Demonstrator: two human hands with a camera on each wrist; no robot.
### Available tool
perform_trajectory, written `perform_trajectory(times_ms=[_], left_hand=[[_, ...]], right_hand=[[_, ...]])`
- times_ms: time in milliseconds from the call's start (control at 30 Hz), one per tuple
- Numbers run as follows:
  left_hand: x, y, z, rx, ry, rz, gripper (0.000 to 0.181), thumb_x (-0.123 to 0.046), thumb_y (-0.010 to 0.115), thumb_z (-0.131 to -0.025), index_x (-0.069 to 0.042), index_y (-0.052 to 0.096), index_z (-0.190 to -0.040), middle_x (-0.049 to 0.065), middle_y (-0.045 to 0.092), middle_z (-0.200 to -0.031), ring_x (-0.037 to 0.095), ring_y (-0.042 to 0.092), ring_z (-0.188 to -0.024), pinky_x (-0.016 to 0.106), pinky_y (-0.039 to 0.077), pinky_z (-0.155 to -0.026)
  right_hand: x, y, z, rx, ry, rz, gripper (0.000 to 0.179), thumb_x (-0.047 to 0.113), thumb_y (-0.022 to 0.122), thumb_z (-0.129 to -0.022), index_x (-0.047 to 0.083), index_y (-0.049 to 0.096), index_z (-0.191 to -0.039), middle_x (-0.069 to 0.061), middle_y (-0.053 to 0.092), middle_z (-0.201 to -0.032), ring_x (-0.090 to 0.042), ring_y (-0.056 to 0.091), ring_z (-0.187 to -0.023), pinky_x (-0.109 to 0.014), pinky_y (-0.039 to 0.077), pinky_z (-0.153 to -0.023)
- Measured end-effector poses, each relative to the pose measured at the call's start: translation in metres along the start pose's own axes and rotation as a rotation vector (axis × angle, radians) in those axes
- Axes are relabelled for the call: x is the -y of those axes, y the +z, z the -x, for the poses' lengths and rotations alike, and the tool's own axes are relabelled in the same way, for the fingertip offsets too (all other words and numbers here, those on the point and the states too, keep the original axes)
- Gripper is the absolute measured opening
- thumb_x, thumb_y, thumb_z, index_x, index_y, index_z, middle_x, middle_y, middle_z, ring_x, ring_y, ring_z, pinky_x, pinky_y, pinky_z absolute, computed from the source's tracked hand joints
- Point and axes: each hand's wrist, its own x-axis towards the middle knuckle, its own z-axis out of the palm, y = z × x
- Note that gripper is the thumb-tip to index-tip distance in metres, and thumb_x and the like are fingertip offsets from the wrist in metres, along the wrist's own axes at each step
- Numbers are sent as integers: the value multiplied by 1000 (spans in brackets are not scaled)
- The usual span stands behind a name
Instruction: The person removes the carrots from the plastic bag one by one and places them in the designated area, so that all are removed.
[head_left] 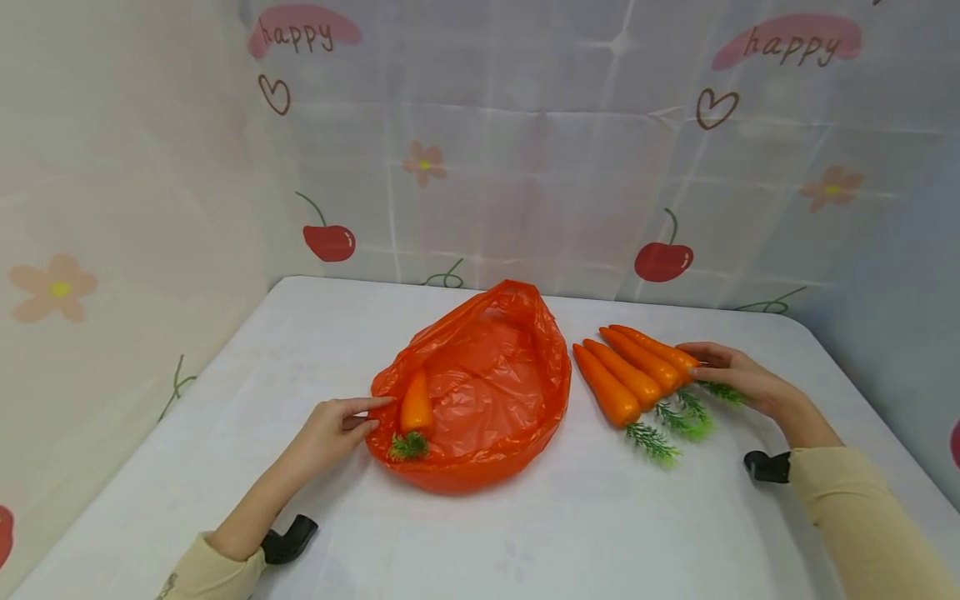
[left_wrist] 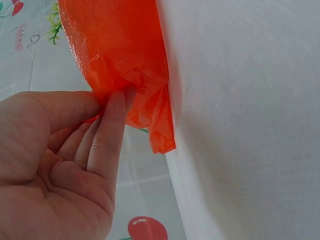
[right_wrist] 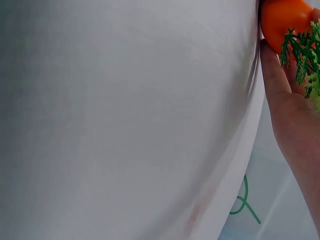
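Note:
An orange-red plastic bag (head_left: 491, 387) lies with its mouth spread wide on the table. One toy carrot (head_left: 417, 407) with a green leafy top rests inside, against the bag's left side. My left hand (head_left: 326, 437) pinches the left rim between thumb and fingers; the left wrist view shows the crumpled plastic (left_wrist: 127, 60) at the fingertips. To the right of the bag, several more carrots (head_left: 606, 387) lie fanned side by side, leaves toward me. My right hand (head_left: 738, 379) grips the thick end of the far-right carrot (head_left: 663, 352), partly seen in the right wrist view.
A white table (head_left: 480, 542) carries everything. Behind it hangs a curtain (head_left: 525, 167) printed with cherries and flowers, and a similar sheet (head_left: 135, 183) covers the left side. Black wrist mounts (head_left: 291, 540) are strapped on both arms, near the tabletop.

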Motion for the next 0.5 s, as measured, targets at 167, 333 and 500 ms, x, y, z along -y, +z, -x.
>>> perform_trajectory(times_ms=[167, 333, 500], left_hand=[[-1, 1, 1, 1, -2, 11, 35, 4, 61, -80, -5, 61, -114, 18, 58, -112, 24, 63, -91, 25, 52, -69], [-2, 2, 1, 2, -4, 5, 35, 4, 61, -80, -5, 61, -114, 18, 58, -112, 24, 62, -91, 25, 52, -70], [-4, 1, 2, 0, -4, -7, 35, 5, 60, -80, -4, 61, -114, 18, 58, -112, 25, 62, -91, 26, 52, -70]], right_hand=[[0, 2, 0, 4, 16, 0, 59, 31, 52, -89, 2, 28, -135, -18, 32, -134, -6, 45, -102, -20, 42, -85], [0, 2, 3, 2, 28, 4, 60, 32, 52, -89, 2, 28, -135, -19, 32, -134, -14, 43, -105, -32, 41, -91], [0, 0, 5, 21, 32, -2, 61, 33, 49, -91, 3, 23, -138, -23, 27, -137, -33, 35, -116, -54, 30, -97]])
